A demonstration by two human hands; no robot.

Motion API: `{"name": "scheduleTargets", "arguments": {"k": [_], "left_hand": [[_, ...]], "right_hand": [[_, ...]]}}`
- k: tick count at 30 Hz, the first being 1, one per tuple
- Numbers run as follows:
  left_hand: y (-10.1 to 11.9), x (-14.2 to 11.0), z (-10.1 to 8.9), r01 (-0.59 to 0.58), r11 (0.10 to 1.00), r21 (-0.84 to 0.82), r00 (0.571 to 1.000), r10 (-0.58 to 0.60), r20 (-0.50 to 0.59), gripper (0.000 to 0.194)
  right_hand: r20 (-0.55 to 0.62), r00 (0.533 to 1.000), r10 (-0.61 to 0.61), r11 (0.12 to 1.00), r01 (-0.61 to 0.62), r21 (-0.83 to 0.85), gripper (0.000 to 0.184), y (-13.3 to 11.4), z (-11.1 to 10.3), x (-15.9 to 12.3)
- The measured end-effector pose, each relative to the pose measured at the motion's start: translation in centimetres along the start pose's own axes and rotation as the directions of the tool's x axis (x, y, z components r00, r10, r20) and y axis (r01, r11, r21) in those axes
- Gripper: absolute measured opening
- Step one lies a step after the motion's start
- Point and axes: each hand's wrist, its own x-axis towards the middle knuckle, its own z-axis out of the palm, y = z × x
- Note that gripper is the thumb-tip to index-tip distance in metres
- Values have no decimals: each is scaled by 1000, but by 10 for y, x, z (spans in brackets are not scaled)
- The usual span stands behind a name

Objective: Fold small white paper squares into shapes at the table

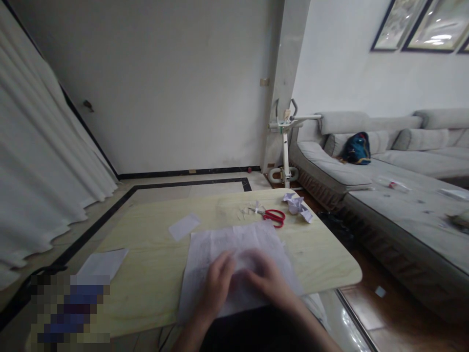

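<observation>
A large, thin white sheet (216,244) with faint marks lies spread on the wooden table, close to my body. Over its middle, my left hand (220,276) has bent fingers turned inward. My right hand (266,276) faces it from the other side, smeared by motion. Whether anything is between the fingers is too blurred to make out. Just beyond the sheet's far right corner rest red-handled scissors (274,216), with thin scraps (245,211) beside their blades. Crumpled paper (297,206) lies to the right of the scissors.
On the pale wooden table (146,274) are a small white paper (184,226) and a folded white sheet (100,264) at left. A grey sofa (395,195) with a blue bag (357,148) stands right, near a white exercise machine (285,146). A curtain (44,146) hangs left.
</observation>
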Motion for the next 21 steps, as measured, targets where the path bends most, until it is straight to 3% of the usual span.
{"name": "scheduleTargets", "arguments": {"k": [4,9,15,19,21], "left_hand": [[1,-2,-1,-58,998,-18,996,59,69,41],[6,-6,0,-122,992,33,991,119,63,36],[11,-5,3,-17,999,41,999,16,30,31],[11,-6,3,-16,1000,13,1000,16,-11,33],[12,-6,2,-22,1000,7,999,22,-34,33]], "right_hand": [[-43,999,14,1000,-13,3,19,4,1,2],[-99,995,12,999,-9,39,8,7,1,4],[-125,991,42,998,-35,58,12,7,1,6],[-159,985,67,996,-57,68,11,5,1,6],[-184,979,86,994,-72,78,27,4,1,5]]}}
